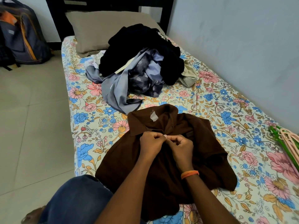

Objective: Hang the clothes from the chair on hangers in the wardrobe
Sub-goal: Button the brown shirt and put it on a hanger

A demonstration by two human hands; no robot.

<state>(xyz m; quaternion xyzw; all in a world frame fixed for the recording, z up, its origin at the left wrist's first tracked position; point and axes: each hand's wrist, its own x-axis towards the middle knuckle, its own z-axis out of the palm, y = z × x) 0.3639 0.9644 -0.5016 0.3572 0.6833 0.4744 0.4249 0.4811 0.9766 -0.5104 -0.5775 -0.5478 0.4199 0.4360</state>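
A brown collared shirt (202, 152) lies front-up on the flowered bed sheet (90, 120), collar pointing away from me. My left hand (151, 143) and my right hand (182, 147) meet just below the collar, and both pinch the shirt's front placket with curled fingers. An orange band circles my right wrist. Farther up the bed sits a heap of clothes (142, 62) in black, grey-blue and beige. Green and pink hangers (286, 143) lie at the bed's right edge, partly cut off by the frame.
A beige pillow (97, 29) leans against the dark headboard (113, 4). A backpack (21, 38) stands on the tiled floor (32, 126) at the far left. A pale wall (242, 46) runs along the bed's right side. My knee in blue jeans (77, 199) is at the near edge.
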